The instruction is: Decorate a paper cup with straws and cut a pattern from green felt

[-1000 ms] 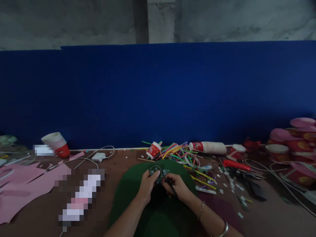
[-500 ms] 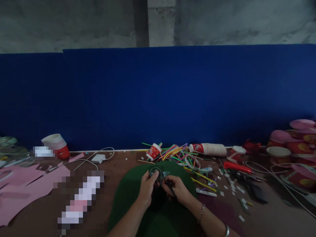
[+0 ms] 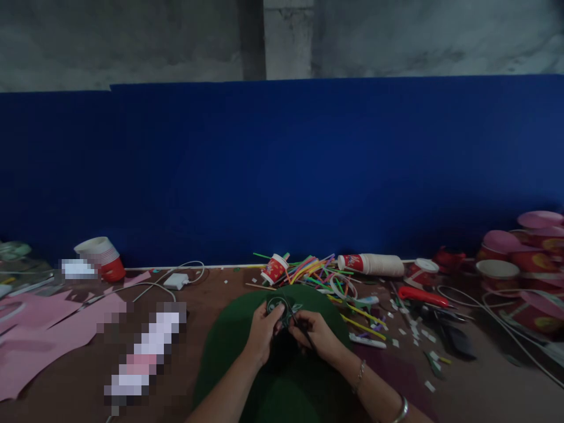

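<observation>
My left hand [image 3: 261, 329] is closed around a small dark piece with a pale ring on its face [image 3: 277, 304], thumb pressed on top. Close beside it, the fingers of my right hand [image 3: 319, 336] are wrapped round a slim dark tool [image 3: 304, 332]; its exact kind is too dim to make out. The tool's far end is near the edge of the dark piece, and I cannot tell whether they touch. Beneath both hands spreads a large dark green rounded sheet [image 3: 229, 352].
Behind the hands lie colourful pipe cleaners [image 3: 311, 271], a tilted red paper cup [image 3: 275, 269] and a stack of cups on its side [image 3: 374, 264]. Rightward are a red-handled tool [image 3: 423, 295], paper scraps and pink-topped cups [image 3: 502, 242]. Pink sheets [image 3: 57, 346] lie left. A blue panel [image 3: 282, 170] stands behind.
The dark piece in my left hand has tilted a little, and the tool in my right hand has shifted slightly beside it. Both hands keep their hold.
</observation>
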`<state>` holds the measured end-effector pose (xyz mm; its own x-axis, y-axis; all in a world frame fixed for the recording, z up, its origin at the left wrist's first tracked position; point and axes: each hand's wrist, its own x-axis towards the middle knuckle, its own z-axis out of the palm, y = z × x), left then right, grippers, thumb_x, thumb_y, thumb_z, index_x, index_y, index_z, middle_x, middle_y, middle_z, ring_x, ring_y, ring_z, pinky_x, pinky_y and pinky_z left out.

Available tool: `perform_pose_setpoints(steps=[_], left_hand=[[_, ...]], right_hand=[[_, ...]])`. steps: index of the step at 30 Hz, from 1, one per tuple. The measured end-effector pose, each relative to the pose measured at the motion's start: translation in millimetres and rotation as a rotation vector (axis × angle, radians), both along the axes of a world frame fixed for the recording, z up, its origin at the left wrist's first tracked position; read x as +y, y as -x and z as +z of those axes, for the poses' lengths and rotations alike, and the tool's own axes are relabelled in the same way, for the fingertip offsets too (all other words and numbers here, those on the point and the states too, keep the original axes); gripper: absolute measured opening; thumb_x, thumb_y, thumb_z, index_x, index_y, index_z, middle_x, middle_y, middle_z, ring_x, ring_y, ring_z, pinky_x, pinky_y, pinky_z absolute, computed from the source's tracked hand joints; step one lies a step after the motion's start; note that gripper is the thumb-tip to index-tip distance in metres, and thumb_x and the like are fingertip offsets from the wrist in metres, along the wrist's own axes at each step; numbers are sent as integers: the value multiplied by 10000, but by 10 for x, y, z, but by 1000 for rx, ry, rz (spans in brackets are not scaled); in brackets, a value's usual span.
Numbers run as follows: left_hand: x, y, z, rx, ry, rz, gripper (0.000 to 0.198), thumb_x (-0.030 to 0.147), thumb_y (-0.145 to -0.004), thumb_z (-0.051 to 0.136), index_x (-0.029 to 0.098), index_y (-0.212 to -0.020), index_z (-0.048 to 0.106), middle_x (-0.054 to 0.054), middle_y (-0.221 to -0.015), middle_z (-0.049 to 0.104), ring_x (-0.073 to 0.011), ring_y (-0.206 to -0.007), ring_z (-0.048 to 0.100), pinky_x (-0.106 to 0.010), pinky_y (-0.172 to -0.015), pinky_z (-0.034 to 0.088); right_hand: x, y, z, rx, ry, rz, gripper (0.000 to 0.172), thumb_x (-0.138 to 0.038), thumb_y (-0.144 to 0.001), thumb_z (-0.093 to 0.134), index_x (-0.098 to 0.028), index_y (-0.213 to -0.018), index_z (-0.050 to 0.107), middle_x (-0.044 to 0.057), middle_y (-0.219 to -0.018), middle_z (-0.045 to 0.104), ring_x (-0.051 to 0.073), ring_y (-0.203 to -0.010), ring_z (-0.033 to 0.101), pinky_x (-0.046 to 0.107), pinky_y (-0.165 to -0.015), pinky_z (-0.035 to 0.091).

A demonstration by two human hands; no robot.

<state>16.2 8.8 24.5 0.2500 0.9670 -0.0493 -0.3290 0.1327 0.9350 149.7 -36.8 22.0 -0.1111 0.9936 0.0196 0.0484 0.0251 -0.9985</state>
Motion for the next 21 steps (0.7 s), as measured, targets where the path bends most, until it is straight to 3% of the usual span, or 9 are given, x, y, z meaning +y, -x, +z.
perform_pose_setpoints(steps=[11,21], left_hand=[[-7,-3,32,-18,1,49,281,345,-605,753,143,-671,567,74,-509,495,-34,-389,392,-156,-385,242],[-1,11,25,-23,41,-4,293,347,-574,765,133,-719,628,15,-579,602,-97,-481,543,-184,-454,384]], right_hand=[[14,-10,-36,7,-15,9,229,-354,-677,644,-161,-662,521,-80,-454,428,53,-372,381,173,-340,376],[10,-2,4,6,0,-2,248,-361,-655,660,-159,-700,525,-68,-484,467,63,-394,420,184,-372,391]])
